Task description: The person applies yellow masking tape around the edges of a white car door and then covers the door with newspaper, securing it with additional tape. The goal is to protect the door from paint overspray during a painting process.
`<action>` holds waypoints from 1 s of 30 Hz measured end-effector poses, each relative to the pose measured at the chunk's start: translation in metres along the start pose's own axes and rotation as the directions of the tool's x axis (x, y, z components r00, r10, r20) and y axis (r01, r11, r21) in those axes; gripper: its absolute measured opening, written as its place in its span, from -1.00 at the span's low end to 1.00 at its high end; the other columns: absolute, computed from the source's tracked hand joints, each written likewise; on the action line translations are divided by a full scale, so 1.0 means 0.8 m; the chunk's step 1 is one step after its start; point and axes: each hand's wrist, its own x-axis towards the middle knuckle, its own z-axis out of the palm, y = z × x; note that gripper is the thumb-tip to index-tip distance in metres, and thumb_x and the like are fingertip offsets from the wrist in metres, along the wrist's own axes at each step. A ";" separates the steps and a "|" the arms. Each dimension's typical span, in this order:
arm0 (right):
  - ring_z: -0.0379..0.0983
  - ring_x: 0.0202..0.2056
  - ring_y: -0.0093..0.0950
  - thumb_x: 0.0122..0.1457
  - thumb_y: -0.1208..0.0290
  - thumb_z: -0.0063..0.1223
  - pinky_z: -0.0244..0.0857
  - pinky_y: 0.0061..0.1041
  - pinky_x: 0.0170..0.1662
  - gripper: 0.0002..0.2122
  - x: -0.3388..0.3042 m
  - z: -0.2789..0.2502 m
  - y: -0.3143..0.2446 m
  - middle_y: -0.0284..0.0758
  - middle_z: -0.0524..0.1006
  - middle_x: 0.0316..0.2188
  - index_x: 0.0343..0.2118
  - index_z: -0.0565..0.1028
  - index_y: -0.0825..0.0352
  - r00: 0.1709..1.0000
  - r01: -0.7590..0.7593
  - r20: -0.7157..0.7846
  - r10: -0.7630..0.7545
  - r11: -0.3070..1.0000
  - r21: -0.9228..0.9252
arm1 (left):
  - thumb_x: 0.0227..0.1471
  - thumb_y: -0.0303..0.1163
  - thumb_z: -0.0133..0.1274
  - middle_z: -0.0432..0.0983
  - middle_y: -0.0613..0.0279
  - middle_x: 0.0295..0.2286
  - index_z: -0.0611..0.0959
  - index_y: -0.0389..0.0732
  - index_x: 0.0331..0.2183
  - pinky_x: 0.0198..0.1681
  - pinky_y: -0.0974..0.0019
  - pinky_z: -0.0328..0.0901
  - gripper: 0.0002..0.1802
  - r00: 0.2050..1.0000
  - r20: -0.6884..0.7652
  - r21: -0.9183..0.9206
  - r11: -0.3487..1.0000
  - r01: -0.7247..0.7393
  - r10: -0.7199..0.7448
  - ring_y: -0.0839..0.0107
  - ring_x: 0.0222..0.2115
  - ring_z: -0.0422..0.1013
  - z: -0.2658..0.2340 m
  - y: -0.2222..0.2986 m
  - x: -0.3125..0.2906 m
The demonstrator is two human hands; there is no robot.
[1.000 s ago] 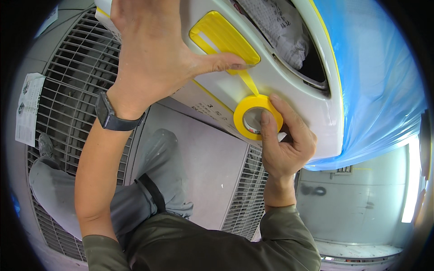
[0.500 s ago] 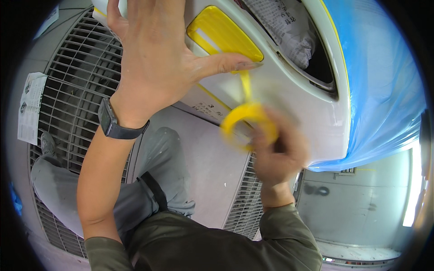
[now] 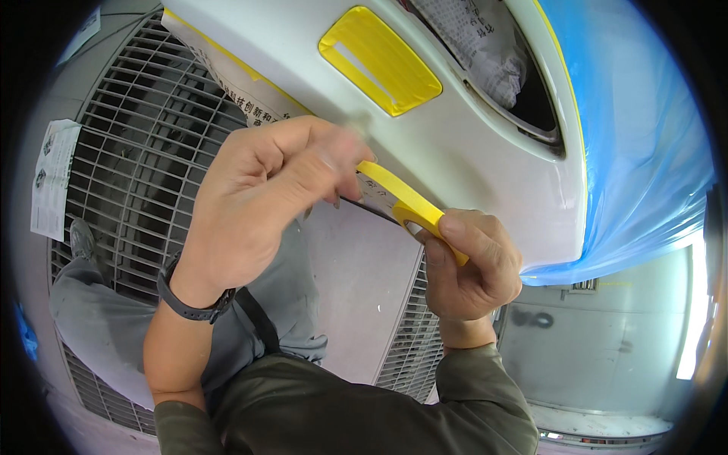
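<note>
A roll of yellow masking tape [image 3: 409, 214] is pinched between the thumb and fingers of my right hand [image 3: 478, 269]. From it a short strip of tape [image 3: 398, 184] runs up and left to my left hand [image 3: 250, 197], whose slightly blurred fingers are closed on the strip's free end. Both hands are in front of a white car body panel [image 3: 500, 182], apart from the patch above. That patch is a rounded rectangle of yellow tape [image 3: 379, 64] on the panel, with a pale stripe along its left part.
Crumpled newspaper [image 3: 485, 45] fills an opening in the panel. Blue plastic film [image 3: 637, 152] covers the right side. Printed paper [image 3: 243, 87] edged with yellow tape hangs along the panel's lower edge. Metal floor grating [image 3: 136, 136] lies left, with a paper sheet [image 3: 54, 178] beside it.
My left hand has come off the taped patch, moving down and towards me, and now pinches the tape's end. The strip no longer hangs from the patch. The roll has tilted in my right hand.
</note>
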 end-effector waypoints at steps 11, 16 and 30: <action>0.60 -0.48 -0.43 0.01 0.70 0.36 0.47 -0.52 -0.40 -0.75 0.008 0.000 0.006 -0.24 0.66 -0.46 -0.21 0.68 0.39 0.999 -0.045 -0.003 0.045 0.995 -0.093 | 0.19 -0.44 0.28 0.58 0.34 -0.39 0.67 -0.26 -0.29 -0.31 0.50 0.27 -0.88 0.801 -0.098 0.658 0.643 -0.393 0.590 0.60 -0.42 0.38 -0.006 -0.007 0.024; 0.61 -0.30 -0.53 0.20 0.62 0.30 0.49 -0.62 -0.18 -0.79 0.007 -0.010 0.009 -0.22 0.69 -0.30 -0.10 0.67 0.47 0.962 -0.272 -0.058 0.267 0.957 -0.102 | 0.12 -0.48 0.32 0.55 0.26 -0.33 0.69 -0.24 -0.30 -0.23 0.38 0.35 -0.89 0.522 0.021 0.872 0.240 -0.426 0.852 0.42 -0.39 0.44 -0.033 -0.022 0.072; 0.58 -0.49 -0.53 0.09 0.62 0.35 0.40 -0.61 -0.38 -0.81 0.011 0.002 0.016 -0.23 0.68 -0.47 -0.20 0.71 0.43 0.957 -0.267 -0.147 0.249 0.956 -0.118 | 0.04 -0.14 0.43 0.35 0.15 -0.02 0.60 -0.25 -0.04 -0.02 0.26 0.32 -0.44 0.447 -0.034 0.962 0.150 -0.227 0.894 0.26 -0.02 0.30 -0.045 -0.026 0.079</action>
